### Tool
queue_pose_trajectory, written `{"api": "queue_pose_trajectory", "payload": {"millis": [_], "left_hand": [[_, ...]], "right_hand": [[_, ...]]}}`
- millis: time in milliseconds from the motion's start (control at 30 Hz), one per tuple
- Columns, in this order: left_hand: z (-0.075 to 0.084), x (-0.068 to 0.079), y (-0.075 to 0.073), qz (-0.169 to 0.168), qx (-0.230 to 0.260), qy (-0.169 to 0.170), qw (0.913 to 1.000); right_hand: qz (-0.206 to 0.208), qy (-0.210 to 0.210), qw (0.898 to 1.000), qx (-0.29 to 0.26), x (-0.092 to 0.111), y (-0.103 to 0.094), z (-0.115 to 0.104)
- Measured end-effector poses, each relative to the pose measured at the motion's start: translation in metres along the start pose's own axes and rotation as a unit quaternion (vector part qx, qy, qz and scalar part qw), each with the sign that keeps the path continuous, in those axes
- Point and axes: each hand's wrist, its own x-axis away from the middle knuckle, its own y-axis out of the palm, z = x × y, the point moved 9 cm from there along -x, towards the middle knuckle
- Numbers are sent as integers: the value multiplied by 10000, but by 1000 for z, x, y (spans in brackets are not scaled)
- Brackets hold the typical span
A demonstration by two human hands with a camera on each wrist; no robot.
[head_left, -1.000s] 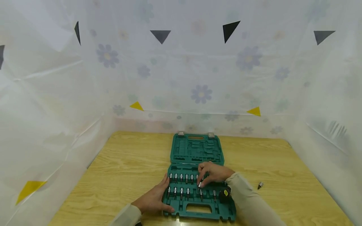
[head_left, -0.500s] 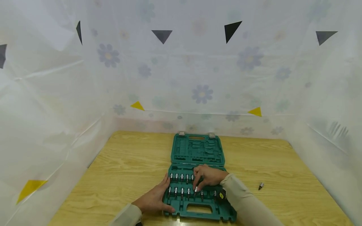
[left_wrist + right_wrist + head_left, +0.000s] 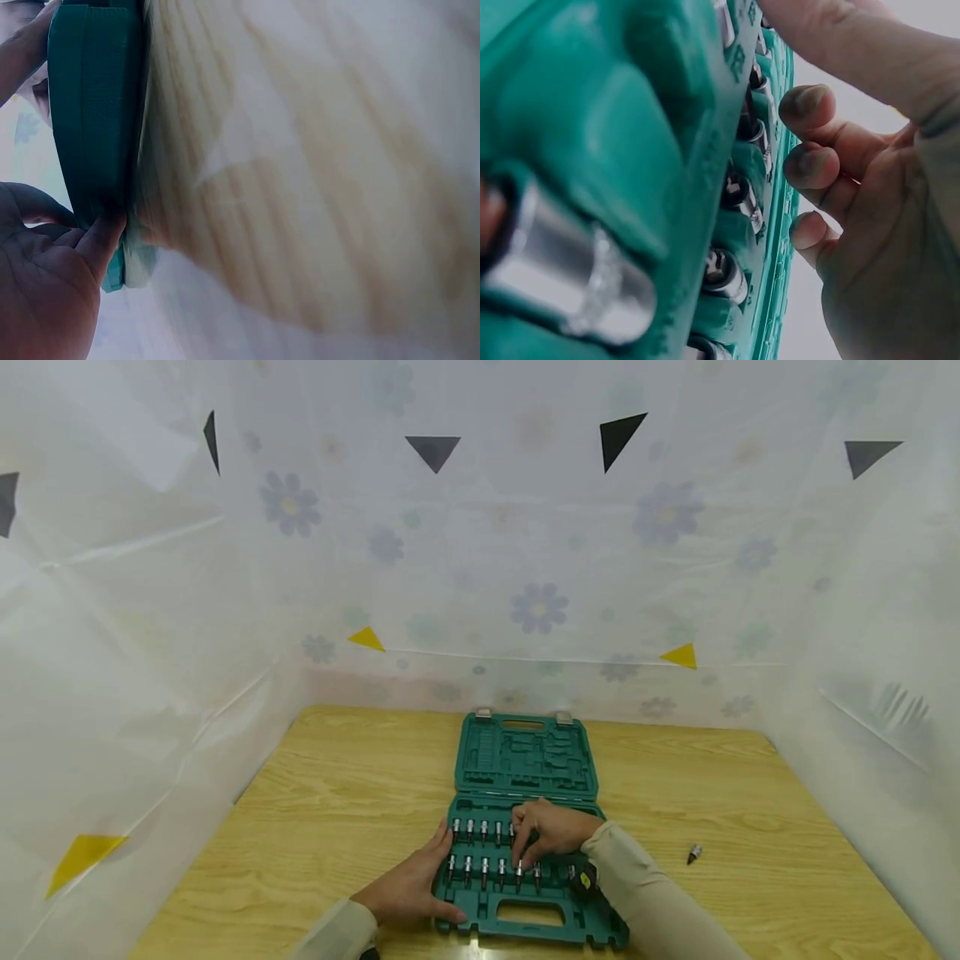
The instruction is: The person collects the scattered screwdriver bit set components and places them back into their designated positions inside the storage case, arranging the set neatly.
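A green socket case lies unfolded on the table, with two rows of silver bit sockets in its near half. My right hand reaches over this half. Its thumb and forefinger pinch a bit socket at the front row, between two others. In the right wrist view the remaining fingers hang bent beside the row. My left hand lies along the case's left side, fingers stretched along the edge and thumb on the near corner. The left wrist view has a fingertip against the green side wall.
One loose bit socket lies on the wooden table, right of the case. The moulded lid lies back behind the trays. A black device with a yellow mark sits at my right wrist. White flowered sheeting encloses the table.
My right hand has moved left and nearer, bringing the bit socket down to a spot in the front row. The left hand has stayed on the case's side.
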Motion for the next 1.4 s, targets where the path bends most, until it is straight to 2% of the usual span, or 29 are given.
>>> {"api": "queue_pose_trajectory", "payload": {"millis": [200,433,867,1067,1400], "left_hand": [[2,2,-1,-21,38,93,9999],[4,2,-1,6,62,205,9998],[2,2,0,16,67,154,9999],[3,2,-1,34,55,163,9998],[3,2,-1,-13,117,164,9998]], "right_hand": [[22,-43,10000,-34,0,1,2],[36,175,9990,-418,0,1,7],[147,314,9975,-618,-4,1,11],[240,535,9968,-541,-6,-3,12],[247,614,9976,-183,-9,-3,14]]}}
